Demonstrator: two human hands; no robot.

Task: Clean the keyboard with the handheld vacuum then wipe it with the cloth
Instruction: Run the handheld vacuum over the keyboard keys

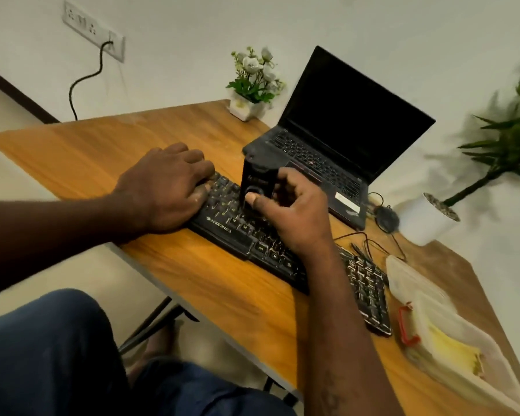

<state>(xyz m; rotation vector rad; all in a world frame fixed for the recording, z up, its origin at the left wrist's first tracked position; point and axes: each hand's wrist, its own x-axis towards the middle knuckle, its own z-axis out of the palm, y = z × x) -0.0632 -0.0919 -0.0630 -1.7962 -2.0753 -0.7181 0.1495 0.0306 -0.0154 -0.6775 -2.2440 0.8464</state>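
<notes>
Your right hand (285, 211) has its fingers wrapped round the vacuum (257, 178), which stands upright on the keyboard (222, 226). It is just beside your left hand (162, 187), whose relaxed fingers press the left end. The keyboard's length runs diagonally across the worktop (87, 151), so most keys lie rightward, toward you.

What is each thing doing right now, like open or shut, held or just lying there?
Laptop: lid open, screen dark.
Keyboard: flat on the table, left hand resting on it.
Vacuum: upright on the keyboard, gripped by the right hand.
Plastic box: looks open, something yellow inside.
Black cable: plugged into the wall socket.
Mouse: lying beside the laptop.
</notes>
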